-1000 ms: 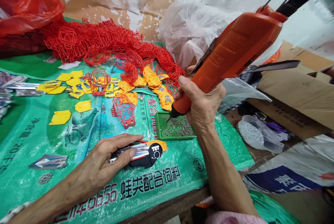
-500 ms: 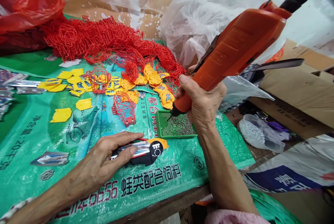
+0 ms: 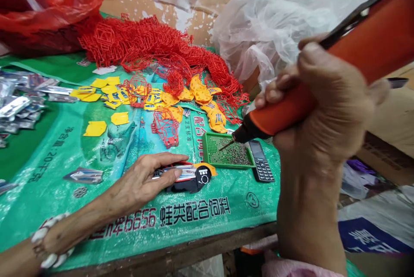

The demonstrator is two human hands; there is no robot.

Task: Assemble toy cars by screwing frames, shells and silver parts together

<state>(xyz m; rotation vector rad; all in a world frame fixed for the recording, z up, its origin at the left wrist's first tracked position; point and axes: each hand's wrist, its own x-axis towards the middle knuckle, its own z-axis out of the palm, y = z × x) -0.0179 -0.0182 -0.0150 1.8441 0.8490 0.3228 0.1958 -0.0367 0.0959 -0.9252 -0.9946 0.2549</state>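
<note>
My right hand [image 3: 326, 100] is wrapped round an orange-red electric screwdriver [image 3: 287, 109], held raised and tilted down to the left. Its thin bit points at a green tray [image 3: 229, 166] with many small screws [image 3: 237, 150] in it; whether the tip touches them or carries one, I cannot tell. My left hand [image 3: 153, 175] grips a partly built toy vehicle [image 3: 197, 180], black, silver and yellow, between thumb and fingers on the green sack sheet. A single red plastic frame [image 3: 166, 126] lies behind it. The underside of the toy is hidden.
A long heap of red frames [image 3: 164, 48] runs along the back. Yellow pieces [image 3: 95, 128] are scattered before it, and silver parts [image 3: 19, 104] pile up at left. A keypad phone [image 3: 261, 163] lies beside the tray. Clear plastic bags [image 3: 255, 31] stand behind.
My right hand and the screwdriver have come up and right, closer to the camera, and the bit has risen in the tray. The phone now shows. My left hand keeps its hold.
</note>
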